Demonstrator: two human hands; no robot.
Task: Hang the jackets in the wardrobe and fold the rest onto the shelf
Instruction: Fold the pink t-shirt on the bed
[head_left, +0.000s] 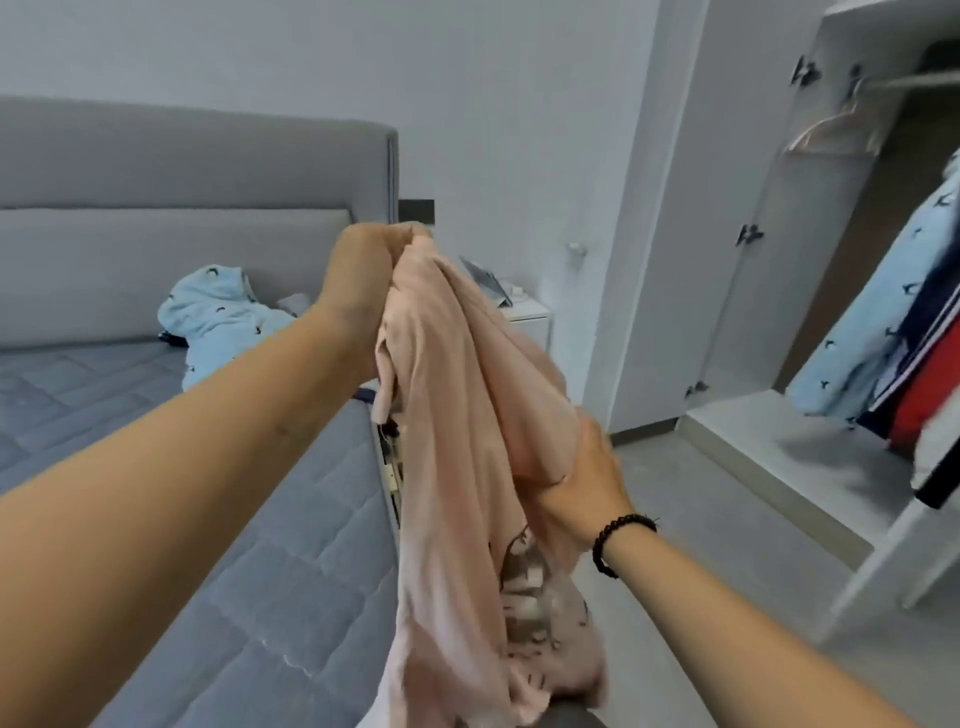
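Beside the bed (291, 519), a pink garment (467, 415) is gripped high by the left hand (363, 280) and lower by the right hand (582, 478); open floor (701, 545) lies before the wardrobe (779, 260).

Bed (218, 519) left w/ garment (218, 317) on it; wardrobe (779, 260) right, nightstand (530, 322) btwn, prob. behind.

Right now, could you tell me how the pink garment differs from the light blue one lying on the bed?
The pink garment hangs in the air, gripped by the left hand at the top and the right hand lower down; the light blue garment lies crumpled on the bed, untouched. The pink is plain with a print low down; the blue carries small dark marks all over. Both are unfolded.
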